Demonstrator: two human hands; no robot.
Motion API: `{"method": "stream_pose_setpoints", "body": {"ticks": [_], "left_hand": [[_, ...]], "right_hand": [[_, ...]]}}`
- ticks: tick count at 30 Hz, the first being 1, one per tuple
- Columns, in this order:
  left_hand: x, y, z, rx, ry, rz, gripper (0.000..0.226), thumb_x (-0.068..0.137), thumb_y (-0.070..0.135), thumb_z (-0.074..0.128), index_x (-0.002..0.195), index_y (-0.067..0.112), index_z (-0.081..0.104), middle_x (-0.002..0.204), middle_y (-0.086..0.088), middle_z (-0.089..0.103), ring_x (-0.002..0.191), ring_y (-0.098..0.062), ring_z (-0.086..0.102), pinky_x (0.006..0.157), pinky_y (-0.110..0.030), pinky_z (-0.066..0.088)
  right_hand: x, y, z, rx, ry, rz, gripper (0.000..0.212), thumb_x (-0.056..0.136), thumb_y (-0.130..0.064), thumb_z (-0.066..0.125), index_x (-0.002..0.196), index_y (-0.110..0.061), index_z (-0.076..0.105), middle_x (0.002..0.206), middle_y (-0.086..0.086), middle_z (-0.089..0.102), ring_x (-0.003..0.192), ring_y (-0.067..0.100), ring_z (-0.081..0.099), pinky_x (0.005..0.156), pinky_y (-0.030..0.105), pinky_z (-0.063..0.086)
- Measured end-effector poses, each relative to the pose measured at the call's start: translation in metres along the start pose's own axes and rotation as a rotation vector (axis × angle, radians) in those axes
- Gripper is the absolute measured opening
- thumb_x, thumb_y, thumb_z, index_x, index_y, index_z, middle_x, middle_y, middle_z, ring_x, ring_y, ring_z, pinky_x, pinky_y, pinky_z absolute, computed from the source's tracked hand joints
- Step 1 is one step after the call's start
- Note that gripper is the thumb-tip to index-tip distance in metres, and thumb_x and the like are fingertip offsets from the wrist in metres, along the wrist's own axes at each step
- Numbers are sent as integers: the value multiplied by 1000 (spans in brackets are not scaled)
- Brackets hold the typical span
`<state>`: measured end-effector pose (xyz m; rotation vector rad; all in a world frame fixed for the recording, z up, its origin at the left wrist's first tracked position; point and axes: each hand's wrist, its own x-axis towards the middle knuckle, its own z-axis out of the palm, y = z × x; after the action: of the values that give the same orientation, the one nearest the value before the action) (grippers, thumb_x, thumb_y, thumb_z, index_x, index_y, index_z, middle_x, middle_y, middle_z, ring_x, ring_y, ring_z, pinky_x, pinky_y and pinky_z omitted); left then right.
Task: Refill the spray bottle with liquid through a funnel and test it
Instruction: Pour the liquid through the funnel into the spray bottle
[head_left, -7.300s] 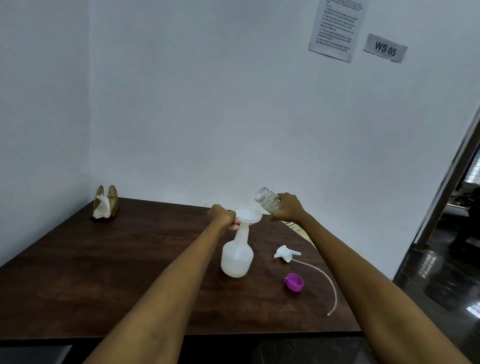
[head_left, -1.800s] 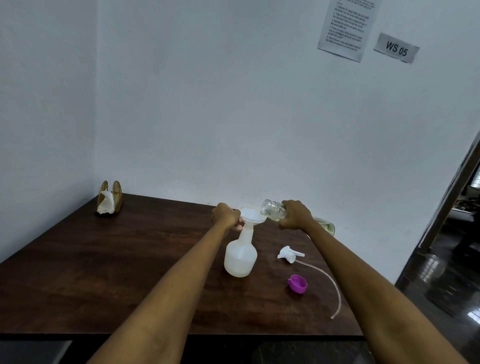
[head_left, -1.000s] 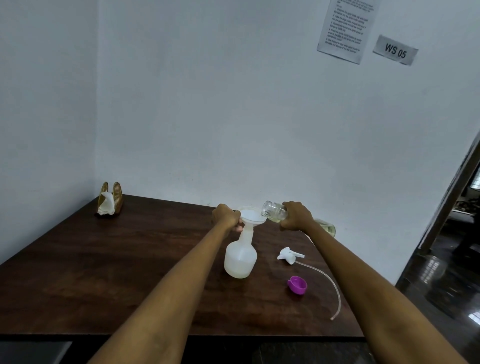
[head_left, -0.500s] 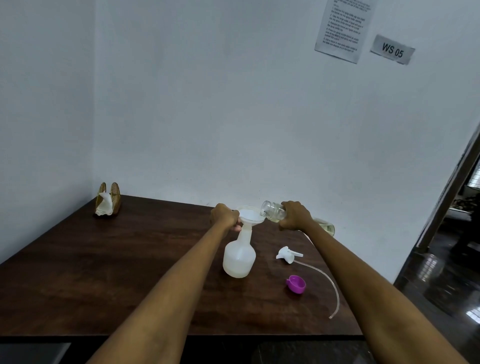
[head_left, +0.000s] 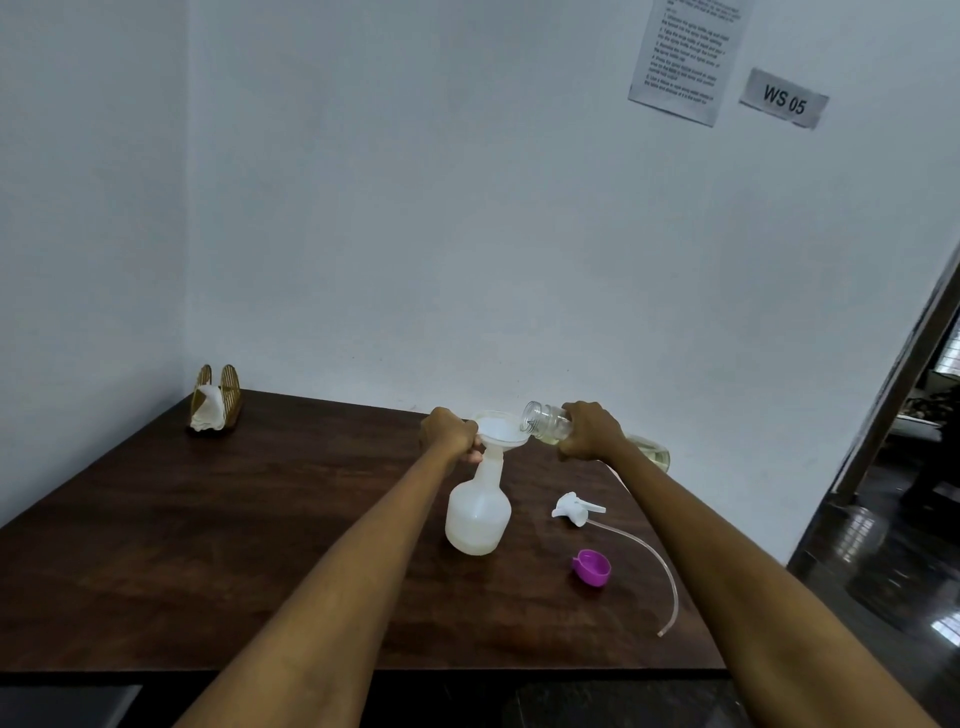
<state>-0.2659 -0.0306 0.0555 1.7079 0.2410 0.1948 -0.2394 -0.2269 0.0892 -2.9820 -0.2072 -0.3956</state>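
A translucent white spray bottle (head_left: 478, 517) stands upright on the dark wooden table (head_left: 218, 525) with a white funnel (head_left: 500, 430) in its neck. My left hand (head_left: 451, 435) grips the funnel at the bottle's neck. My right hand (head_left: 589, 430) holds a clear bottle (head_left: 545, 420) tipped on its side, its open mouth over the funnel's right rim; pale yellowish liquid shows at its far end. The white spray head (head_left: 574, 508) with its long clear tube lies on the table to the right of the spray bottle.
A purple cap (head_left: 591, 567) lies near the tube. A wooden napkin holder (head_left: 214, 411) stands at the table's back left corner. White walls close the back and left. A doorway opens at the far right beyond the table's right edge.
The clear bottle's mouth has dropped from above the funnel to its right rim since the earliest frame. Over the last second both hands and the bottle have held still.
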Motion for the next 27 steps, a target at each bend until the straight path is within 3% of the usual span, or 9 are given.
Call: {"method": "stream_pose_setpoints", "body": {"ticks": [6, 10, 17, 23, 27], "left_hand": [[0, 1, 0, 6, 0, -4, 28, 87, 0, 52, 59, 1, 57, 58, -7, 61, 24, -8, 52, 40, -17, 50], [0, 1, 0, 3, -1, -4, 29, 87, 0, 52, 59, 1, 57, 58, -7, 61, 25, -9, 53, 43, -19, 52], [1, 0, 2, -2, 8, -15, 26, 87, 1, 54, 61, 1, 58, 58, -7, 61, 26, -9, 53, 54, -25, 56], [-2, 3, 0, 4, 0, -15, 22, 86, -1, 52, 65, -1, 58, 59, -8, 60, 23, -9, 52, 38, -18, 50], [-2, 4, 1, 9, -1, -17, 24, 87, 0, 53, 63, 1, 58, 59, -8, 61, 23, -9, 51, 41, -19, 51]], "right_hand": [[0, 1, 0, -1, -7, 1, 36, 63, -12, 71, 62, -20, 36, 81, 2, 53, 75, 23, 48, 49, 18, 23], [-1, 1, 0, -11, -4, -6, 29, 64, -12, 71, 77, -12, 45, 82, 1, 53, 76, 23, 48, 48, 18, 23], [-1, 2, -1, -3, -2, -6, 40, 64, -11, 70, 59, -22, 32, 81, 2, 53, 75, 23, 48, 49, 18, 23], [0, 3, 1, -30, -5, 0, 28, 64, -12, 70, 72, -14, 44, 82, 1, 53, 77, 23, 48, 64, 25, 34], [1, 3, 0, -39, 0, -5, 29, 64, -12, 71, 80, -13, 46, 83, 1, 52, 79, 25, 50, 63, 24, 33]]}}
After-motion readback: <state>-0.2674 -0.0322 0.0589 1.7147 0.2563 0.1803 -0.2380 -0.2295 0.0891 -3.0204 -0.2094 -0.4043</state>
